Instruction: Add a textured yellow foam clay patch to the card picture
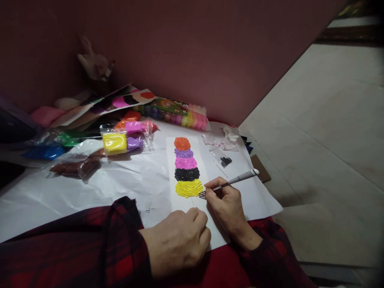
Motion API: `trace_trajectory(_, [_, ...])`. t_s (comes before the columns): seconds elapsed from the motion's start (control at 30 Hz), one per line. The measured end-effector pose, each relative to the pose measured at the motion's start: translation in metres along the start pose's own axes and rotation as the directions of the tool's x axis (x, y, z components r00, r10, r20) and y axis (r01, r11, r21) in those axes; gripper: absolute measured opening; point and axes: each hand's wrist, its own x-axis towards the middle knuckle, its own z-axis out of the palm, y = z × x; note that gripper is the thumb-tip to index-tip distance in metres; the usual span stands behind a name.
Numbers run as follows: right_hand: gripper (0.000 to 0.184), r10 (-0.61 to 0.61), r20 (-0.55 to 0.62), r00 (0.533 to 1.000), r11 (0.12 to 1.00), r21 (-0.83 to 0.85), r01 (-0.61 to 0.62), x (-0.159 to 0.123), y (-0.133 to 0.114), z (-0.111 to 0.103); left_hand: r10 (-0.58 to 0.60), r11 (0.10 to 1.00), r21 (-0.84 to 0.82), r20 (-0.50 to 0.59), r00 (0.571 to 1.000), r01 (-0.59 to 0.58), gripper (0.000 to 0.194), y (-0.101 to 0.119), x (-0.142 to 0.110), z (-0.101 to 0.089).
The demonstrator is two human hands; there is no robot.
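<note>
A white paper strip (183,200) lies in front of me with a column of textured clay patches: orange (182,143), purple, pink, black and yellow (189,188) at the bottom. My right hand (228,206) pinches a small fork-like tool with a striped handle (240,178), its tines touching the right edge of the yellow patch. My left hand (178,240) is closed in a loose fist and rests on the bottom end of the strip, with nothing visible in it.
Bags of coloured clay (126,138) lie at the back left on a white sheet (75,188). A box of clay tubs (177,112) stands against the dark red wall. Small plastic bags (222,154) lie right of the strip. Bare floor lies to the right.
</note>
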Motion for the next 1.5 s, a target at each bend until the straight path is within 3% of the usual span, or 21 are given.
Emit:
trace_trajectory(0.63, [0.004, 0.025, -0.090, 0.996, 0.997, -0.069, -0.031, 0.0024, -0.0041, -0.0021, 0.002, 1.000, -0.002, 0.002, 1.000, -0.002, 0.016, 0.0000, -0.0001, 0.0001])
trace_trajectory(0.8, [0.002, 0.045, -0.123, 0.991, 0.999, -0.002, -0.045, 0.0015, -0.0043, -0.0025, 0.003, 1.000, -0.001, 0.004, 1.000, -0.003, 0.015, -0.0008, 0.0009, -0.0007])
trace_trajectory(0.97, [0.002, 0.018, -0.036, 0.999, 0.995, 0.102, -0.015, -0.0022, -0.0039, -0.0022, 0.001, 1.000, -0.001, 0.012, 1.000, -0.001, 0.015, -0.0001, 0.0002, -0.0007])
trace_trajectory(1.23, [0.001, 0.010, 0.034, 0.999, 0.994, 0.105, -0.013, -0.0047, -0.0023, 0.0003, 0.003, 1.000, -0.019, 0.020, 1.000, -0.003, 0.013, -0.0005, 0.0002, -0.0024])
trace_trajectory(1.5, [0.002, 0.015, 0.014, 1.000, 1.000, 0.027, -0.015, -0.0035, -0.0029, 0.0020, 0.010, 1.000, -0.010, 0.027, 1.000, -0.010, 0.014, -0.0002, -0.0001, -0.0026])
